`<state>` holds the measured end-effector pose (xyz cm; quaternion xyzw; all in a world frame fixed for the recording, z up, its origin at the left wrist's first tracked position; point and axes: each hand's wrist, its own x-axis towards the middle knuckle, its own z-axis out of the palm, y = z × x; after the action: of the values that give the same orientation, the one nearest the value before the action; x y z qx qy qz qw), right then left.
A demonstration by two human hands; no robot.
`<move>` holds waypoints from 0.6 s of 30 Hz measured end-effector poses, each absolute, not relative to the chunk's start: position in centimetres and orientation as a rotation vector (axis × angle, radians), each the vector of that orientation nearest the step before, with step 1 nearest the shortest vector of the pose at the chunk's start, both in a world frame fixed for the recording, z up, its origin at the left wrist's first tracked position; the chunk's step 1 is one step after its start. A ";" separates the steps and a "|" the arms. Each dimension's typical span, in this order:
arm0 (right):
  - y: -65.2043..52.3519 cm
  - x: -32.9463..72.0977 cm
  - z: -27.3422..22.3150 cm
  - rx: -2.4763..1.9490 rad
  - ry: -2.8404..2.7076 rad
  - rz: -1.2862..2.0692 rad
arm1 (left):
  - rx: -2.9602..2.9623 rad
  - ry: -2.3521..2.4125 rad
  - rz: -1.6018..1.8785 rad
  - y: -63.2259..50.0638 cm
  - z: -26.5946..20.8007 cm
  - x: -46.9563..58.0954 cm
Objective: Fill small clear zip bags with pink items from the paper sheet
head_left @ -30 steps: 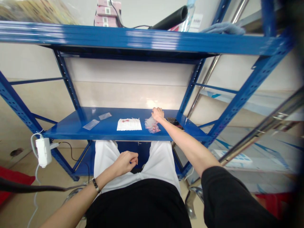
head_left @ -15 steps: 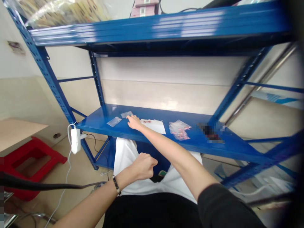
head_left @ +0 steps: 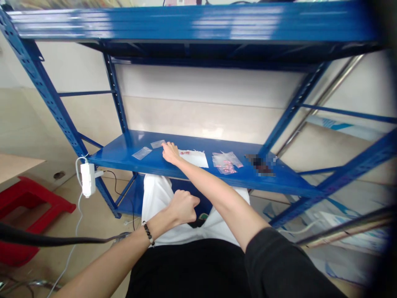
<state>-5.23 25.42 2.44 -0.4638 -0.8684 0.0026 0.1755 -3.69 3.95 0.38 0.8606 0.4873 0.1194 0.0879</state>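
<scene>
My right hand [head_left: 170, 152] reaches across to the blue shelf board, its fingers drawn together at the right edge of a small clear plastic bag [head_left: 157, 144]. Its fingertips touch that edge; the grip itself is partly hidden. A second clear bag [head_left: 142, 153] lies flat nearer the front edge. Just right of the hand is a white sheet [head_left: 198, 159] with small reddish pieces [head_left: 185, 152] at its far left corner. My left hand [head_left: 184, 207] is closed in a fist above my lap, and whatever is inside it cannot be seen.
Several clear bags with reddish pieces [head_left: 228, 162] lie right of the sheet, and a blurred dark item [head_left: 260, 164] farther right. The upper blue beam [head_left: 151, 24] runs overhead. A white power strip [head_left: 88, 179] hangs at the left post, near a red stool [head_left: 40, 203].
The view has shifted, so the shelf appears farther left and higher. My right hand's fingers have moved slightly farther back along the bag's edge. My left fist stays over my lap.
</scene>
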 end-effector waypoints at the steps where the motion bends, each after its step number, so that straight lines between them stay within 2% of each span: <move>1: 26.0 -3.6 2.8 -1.361 -2.440 0.004 | 2.565 1.491 0.383 4.0 0.5 -3.7; 9: 27.3 4.5 4.6 -1.540 -2.329 0.070 | 2.555 1.510 0.419 4.3 0.6 -3.4; 18: 24.7 -7.1 3.5 -1.157 -2.519 0.451 | 2.583 1.124 0.223 4.2 -2.2 -2.6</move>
<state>-7.06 24.73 3.54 -0.4063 -0.8845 0.1583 0.1658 -2.60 4.25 -2.16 0.9027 0.3927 0.0778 0.1574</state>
